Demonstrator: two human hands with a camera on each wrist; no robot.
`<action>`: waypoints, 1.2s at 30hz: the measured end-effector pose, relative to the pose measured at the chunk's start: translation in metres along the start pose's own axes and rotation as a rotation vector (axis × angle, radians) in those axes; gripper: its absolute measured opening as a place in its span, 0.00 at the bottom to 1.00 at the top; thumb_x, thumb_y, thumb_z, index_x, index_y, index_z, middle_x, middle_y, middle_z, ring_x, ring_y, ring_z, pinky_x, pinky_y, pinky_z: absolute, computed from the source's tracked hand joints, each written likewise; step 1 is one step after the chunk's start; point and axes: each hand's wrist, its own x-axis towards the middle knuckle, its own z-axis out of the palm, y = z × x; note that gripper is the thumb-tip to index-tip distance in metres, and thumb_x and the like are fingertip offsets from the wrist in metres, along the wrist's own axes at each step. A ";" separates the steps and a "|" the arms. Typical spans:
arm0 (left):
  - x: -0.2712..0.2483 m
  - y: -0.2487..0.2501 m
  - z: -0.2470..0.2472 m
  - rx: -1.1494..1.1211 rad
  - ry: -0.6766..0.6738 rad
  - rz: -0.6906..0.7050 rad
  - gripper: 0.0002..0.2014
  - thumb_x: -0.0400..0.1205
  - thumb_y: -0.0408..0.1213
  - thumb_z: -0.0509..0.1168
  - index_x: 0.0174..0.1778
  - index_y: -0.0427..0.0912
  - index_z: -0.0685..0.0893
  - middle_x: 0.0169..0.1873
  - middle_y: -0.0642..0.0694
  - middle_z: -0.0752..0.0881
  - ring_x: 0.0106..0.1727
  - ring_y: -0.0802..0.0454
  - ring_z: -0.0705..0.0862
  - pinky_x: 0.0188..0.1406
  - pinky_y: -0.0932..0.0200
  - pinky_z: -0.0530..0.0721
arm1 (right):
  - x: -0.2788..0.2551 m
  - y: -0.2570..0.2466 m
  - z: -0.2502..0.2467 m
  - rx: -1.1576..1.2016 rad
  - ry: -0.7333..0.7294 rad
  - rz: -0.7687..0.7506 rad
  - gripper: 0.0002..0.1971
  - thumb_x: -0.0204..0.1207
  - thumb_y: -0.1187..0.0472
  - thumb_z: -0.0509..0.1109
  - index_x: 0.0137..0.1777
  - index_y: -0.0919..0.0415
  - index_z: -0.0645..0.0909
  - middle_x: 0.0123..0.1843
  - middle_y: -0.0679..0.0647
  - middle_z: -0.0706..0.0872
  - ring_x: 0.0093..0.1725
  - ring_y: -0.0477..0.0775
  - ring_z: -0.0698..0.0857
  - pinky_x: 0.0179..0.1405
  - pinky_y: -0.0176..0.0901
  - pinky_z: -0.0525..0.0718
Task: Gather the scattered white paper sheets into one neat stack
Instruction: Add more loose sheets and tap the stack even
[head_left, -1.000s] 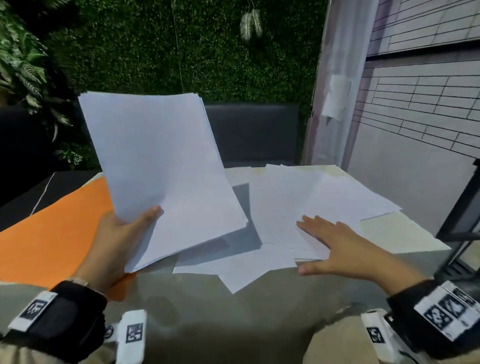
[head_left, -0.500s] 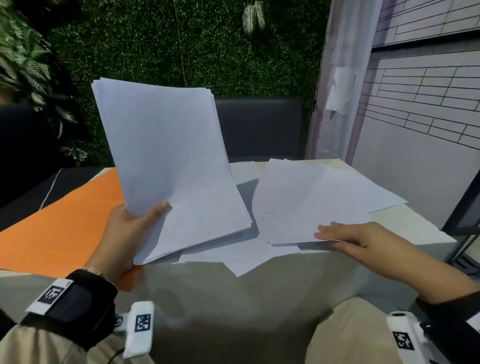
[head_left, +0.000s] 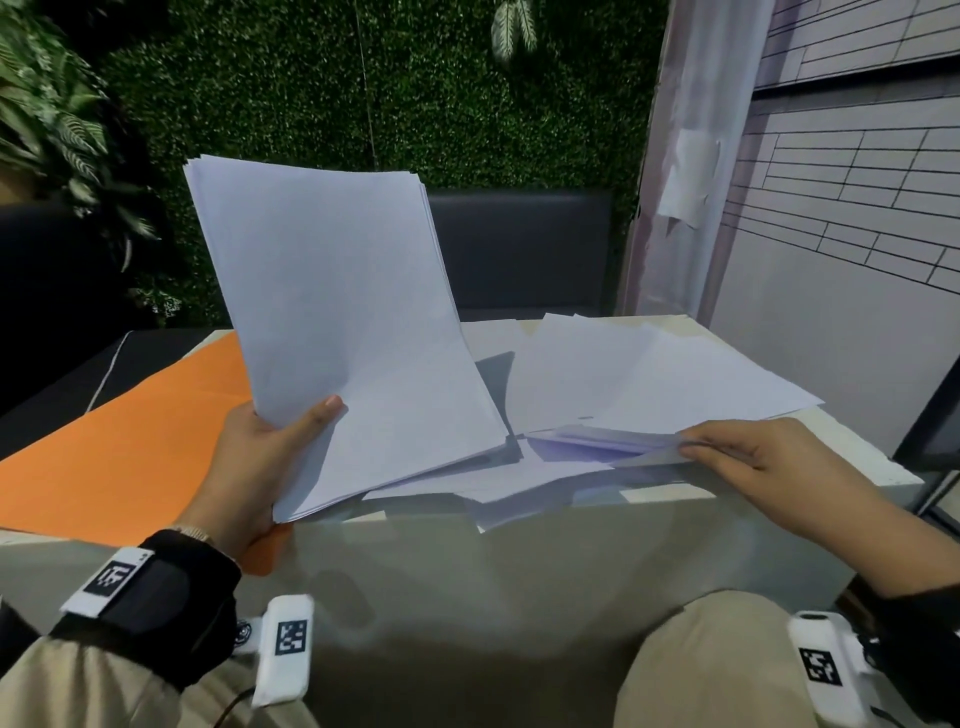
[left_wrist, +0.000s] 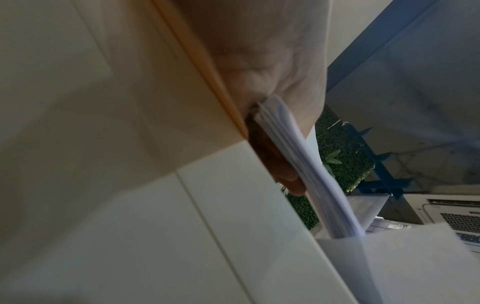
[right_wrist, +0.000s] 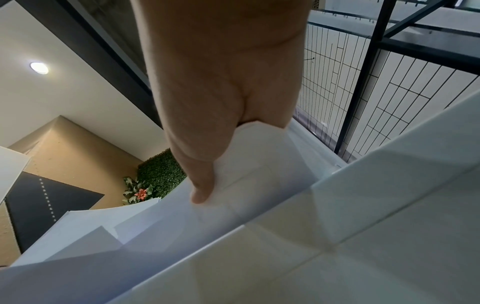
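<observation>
My left hand (head_left: 262, 457) grips a thick stack of white sheets (head_left: 337, 322) by its lower left corner, thumb on top, and holds it tilted up off the table. The left wrist view shows the edge of that stack (left_wrist: 298, 156) wedged between thumb and fingers. Loose white sheets (head_left: 649, 379) lie fanned out over the right half of the table. My right hand (head_left: 748, 457) pinches the near right corner of several of them and lifts their edge. In the right wrist view, its thumb (right_wrist: 202, 185) lies on top of those sheets (right_wrist: 259, 174).
A large orange sheet (head_left: 119, 447) covers the table's left side, partly under the stack. The glass-topped table (head_left: 519, 561) reaches to my knees. A dark bench back (head_left: 519, 249) and a green hedge wall stand behind it; a tiled wall (head_left: 857, 208) is on the right.
My right hand went from lying flat on the loose sheets to pinching their near corner and lifting it. The left hand has raised the stack a little more upright.
</observation>
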 end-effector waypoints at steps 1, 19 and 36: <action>0.000 0.000 0.000 0.000 0.002 0.000 0.14 0.87 0.34 0.77 0.69 0.40 0.92 0.62 0.54 0.97 0.60 0.59 0.95 0.61 0.58 0.87 | 0.000 0.000 -0.002 0.007 0.013 -0.016 0.14 0.85 0.53 0.74 0.46 0.27 0.87 0.50 0.22 0.91 0.53 0.33 0.88 0.57 0.32 0.82; 0.001 -0.001 -0.001 0.005 0.006 -0.014 0.15 0.86 0.36 0.78 0.69 0.39 0.92 0.61 0.52 0.97 0.61 0.53 0.96 0.65 0.52 0.90 | 0.006 -0.013 0.028 -0.030 -0.004 -0.032 0.22 0.84 0.65 0.73 0.46 0.35 0.70 0.69 0.33 0.89 0.62 0.47 0.90 0.60 0.47 0.90; 0.001 -0.001 -0.002 0.008 0.002 -0.018 0.12 0.86 0.37 0.78 0.66 0.43 0.93 0.58 0.56 0.98 0.58 0.58 0.96 0.60 0.55 0.88 | 0.025 -0.019 0.040 -0.033 -0.191 0.062 0.23 0.78 0.33 0.74 0.71 0.35 0.87 0.69 0.28 0.85 0.67 0.34 0.82 0.67 0.34 0.74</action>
